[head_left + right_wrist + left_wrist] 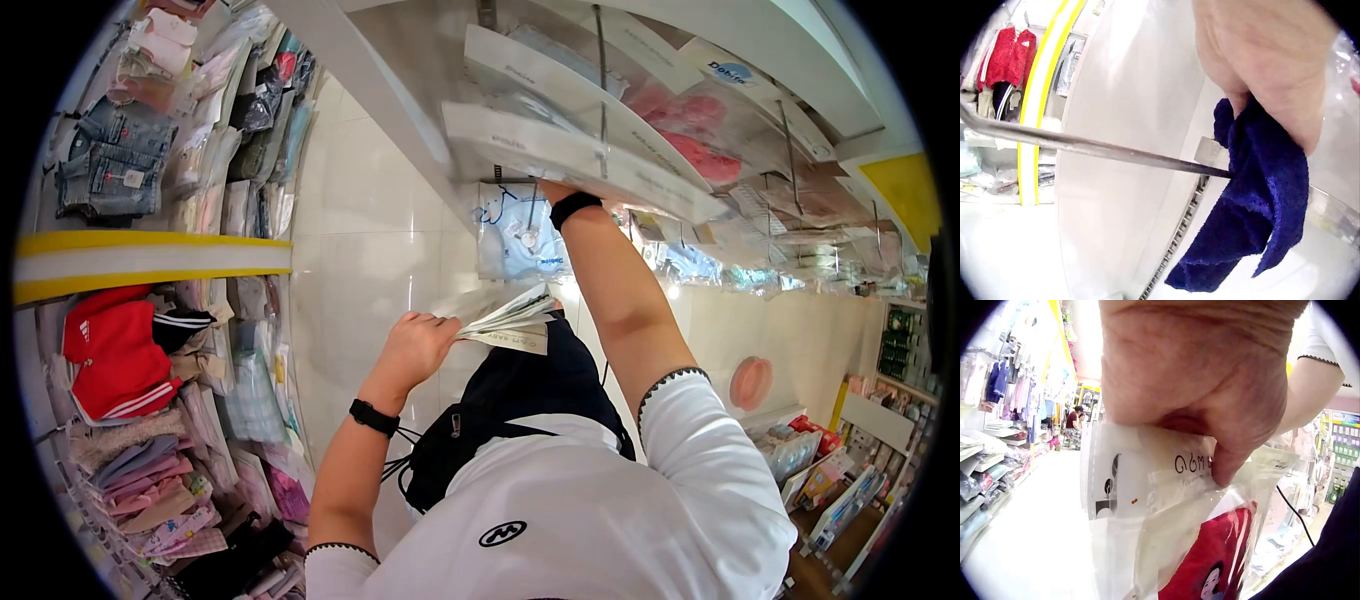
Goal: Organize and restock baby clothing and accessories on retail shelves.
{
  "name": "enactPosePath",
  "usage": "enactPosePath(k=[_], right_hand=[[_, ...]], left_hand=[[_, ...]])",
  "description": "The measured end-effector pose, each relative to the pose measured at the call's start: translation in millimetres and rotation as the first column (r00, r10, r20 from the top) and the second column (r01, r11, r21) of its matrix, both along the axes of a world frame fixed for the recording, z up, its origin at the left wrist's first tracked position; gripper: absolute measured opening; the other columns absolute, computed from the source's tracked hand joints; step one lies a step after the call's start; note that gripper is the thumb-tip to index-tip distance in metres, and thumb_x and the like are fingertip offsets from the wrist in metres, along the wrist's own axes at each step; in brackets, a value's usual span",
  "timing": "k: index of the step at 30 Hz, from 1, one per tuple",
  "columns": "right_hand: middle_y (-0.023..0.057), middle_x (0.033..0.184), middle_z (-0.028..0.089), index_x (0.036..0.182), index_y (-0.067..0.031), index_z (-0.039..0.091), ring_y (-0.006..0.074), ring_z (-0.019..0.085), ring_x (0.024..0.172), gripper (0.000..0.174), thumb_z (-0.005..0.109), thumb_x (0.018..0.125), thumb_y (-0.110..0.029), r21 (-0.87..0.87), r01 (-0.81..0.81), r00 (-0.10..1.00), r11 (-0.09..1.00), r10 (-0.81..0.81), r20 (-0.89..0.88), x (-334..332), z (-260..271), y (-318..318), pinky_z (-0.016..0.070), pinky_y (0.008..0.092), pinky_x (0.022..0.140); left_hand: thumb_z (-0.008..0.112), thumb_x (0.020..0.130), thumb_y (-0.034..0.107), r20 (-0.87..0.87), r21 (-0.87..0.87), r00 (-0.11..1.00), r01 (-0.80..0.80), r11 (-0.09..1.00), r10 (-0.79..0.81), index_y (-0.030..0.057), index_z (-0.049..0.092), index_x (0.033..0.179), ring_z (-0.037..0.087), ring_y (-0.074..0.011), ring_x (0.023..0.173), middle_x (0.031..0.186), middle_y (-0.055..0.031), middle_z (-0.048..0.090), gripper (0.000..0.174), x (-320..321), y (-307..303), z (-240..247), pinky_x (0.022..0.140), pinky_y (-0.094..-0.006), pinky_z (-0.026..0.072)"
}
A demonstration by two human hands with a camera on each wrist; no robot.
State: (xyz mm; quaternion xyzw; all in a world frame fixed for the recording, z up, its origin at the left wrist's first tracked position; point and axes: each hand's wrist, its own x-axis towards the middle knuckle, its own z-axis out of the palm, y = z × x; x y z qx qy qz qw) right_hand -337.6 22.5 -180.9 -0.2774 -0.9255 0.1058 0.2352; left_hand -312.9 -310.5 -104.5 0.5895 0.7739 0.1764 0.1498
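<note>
Left wrist view: the person's left hand (1197, 369) clamps the upper edge of a bundle of clear plastic packages (1172, 506), one fingertip (1226, 467) pressed against a pale card with dark lettering. A red item printed with a small face shows through the plastic below the card. In the head view, the fingers of this hand are curled together over one end of the bundle, and the other end fans out in front of the person's dark trousers (550, 370). The left elbow is bent, the forearm angled up from the lower left, with a black wristband (374, 417) around the wrist. In the right wrist view, the right hand (1266, 62) grips a dark blue, fuzzy cloth (1254, 200) that hangs from it in loose folds. Its fingers are mostly hidden, so how closely they are set together cannot be told. A bent metal rod (1104, 147) runs across to the cloth; whether it touches or passes behind is unclear. In the head view, the right arm (630, 290) stretches forward and up, nearly straight, the hand largely hidden by hanging packages (590, 160). Just beside it hangs a clear bag (525, 240) holding a light blue item.
</note>
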Motion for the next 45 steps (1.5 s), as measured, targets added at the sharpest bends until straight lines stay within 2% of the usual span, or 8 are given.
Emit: enactPosePath(k=[19, 25, 27, 30, 32, 34, 39, 45], right_hand=[[0.0135, 0.114, 0.055, 0.101, -0.0118, 0.065, 0.0361, 0.050, 0.104, 0.030, 0.053, 0.074, -0.013, 0.128, 0.451, 0.875, 0.883, -0.409, -0.259, 18, -20, 55, 0.0452, 0.0425, 0.084], [0.0123, 0.117, 0.045, 0.116, -0.0211, 0.058, 0.0339, 0.045, 0.100, 0.032, 0.051, 0.085, -0.027, -0.089, 0.196, 0.978, 0.976, -0.188, 0.091, 28, 10, 17, 0.0415, 0.0443, 0.087], [0.0112, 0.121, 0.046, 0.121, -0.0176, 0.051, 0.0309, 0.045, 0.106, 0.037, 0.048, 0.086, -0.031, -0.614, -0.271, 0.905, 0.741, -0.021, -0.424, 37, -38, 19, 0.0394, 0.0425, 0.092], [0.0131, 0.113, 0.052, 0.113, -0.0113, 0.056, 0.0275, 0.050, 0.105, 0.032, 0.053, 0.083, -0.021, -0.602, -0.796, 0.545, 0.065, -0.357, -0.759, 46, -69, 0, 0.0396, 0.0359, 0.093], [0.0121, 0.123, 0.047, 0.117, -0.0086, 0.052, 0.0292, 0.047, 0.110, 0.037, 0.050, 0.085, -0.028, -0.811, -0.579, 0.742, 0.084, -0.359, -0.566, 58, -98, 2, 0.0374, 0.0373, 0.096], [0.0186, 0.118, 0.049, 0.110, -0.0087, 0.057, 0.0361, 0.049, 0.103, 0.033, 0.059, 0.077, -0.015, -0.220, 0.044, 0.996, 0.974, -0.060, -0.068, 75, -122, -6, 0.0412, 0.0396, 0.089], [0.0254, 0.099, 0.048, 0.103, -0.0115, 0.062, 0.0437, 0.047, 0.096, 0.028, 0.055, 0.076, -0.007, -0.713, 0.126, 0.958, 0.689, -0.272, -0.093, 114, -67, -47, 0.0384, 0.0424, 0.089], [0.0157, 0.105, 0.051, 0.096, -0.0024, 0.063, 0.0272, 0.051, 0.099, 0.027, 0.061, 0.082, -0.026, -0.840, -0.044, 0.913, 0.540, -0.319, -0.253, 192, 49, -78, 0.0384, 0.0332, 0.088]], left_hand=[[0.056, 0.077, 0.013, 0.060, 0.031, 0.998, -0.006, 0.999, 0.004, 0.0081, 0.052, 0.076, 0.057, -0.0240, 0.065, 0.063, -0.0063, 0.056, 0.007, 3, 9, -5, 0.059, -0.0351, 0.0402], [0.056, 0.078, 0.012, 0.058, 0.025, 0.998, 0.018, 1.000, -0.020, 0.0082, 0.052, 0.076, 0.056, -0.0240, 0.065, 0.062, -0.0063, 0.056, 0.006, 4, 16, -12, 0.061, -0.0346, 0.0402], [0.056, 0.077, 0.012, 0.052, 0.038, 0.999, 0.009, 0.999, -0.011, 0.0083, 0.052, 0.076, 0.056, -0.0239, 0.065, 0.062, -0.0064, 0.055, 0.006, 4, 16, -10, 0.062, -0.0345, 0.0404], [0.057, 0.078, 0.012, 0.109, 0.011, 0.994, 0.011, 1.000, -0.012, 0.0062, 0.054, 0.084, 0.056, -0.0279, 0.067, 0.065, -0.0100, 0.056, 0.009, 3, 16, -4, 0.066, -0.0369, 0.0409], [0.057, 0.078, 0.012, 0.097, 0.007, 0.995, 0.015, 1.000, -0.016, 0.0064, 0.053, 0.083, 0.056, -0.0280, 0.068, 0.065, -0.0101, 0.056, 0.008, 4, 14, -1, 0.066, -0.0371, 0.0405], [0.057, 0.078, 0.012, 0.086, -0.018, 0.996, 0.021, 1.000, -0.019, 0.0064, 0.052, 0.082, 0.056, -0.0282, 0.068, 0.065, -0.0102, 0.056, 0.008, 5, 11, -1, 0.066, -0.0374, 0.0402], [0.056, 0.079, 0.013, 0.042, -0.072, 0.997, 0.062, 0.995, -0.059, 0.0069, 0.053, 0.080, 0.055, -0.0294, 0.066, 0.064, -0.0107, 0.056, 0.008, -1, 9, -4, 0.065, -0.0383, 0.0396], [0.054, 0.079, 0.015, -0.012, -0.130, 0.992, 0.121, 0.984, -0.124, 0.0105, 0.054, 0.076, 0.057, -0.0274, 0.067, 0.064, -0.0084, 0.057, 0.005, -6, 13, -2, 0.064, -0.0394, 0.0417]])
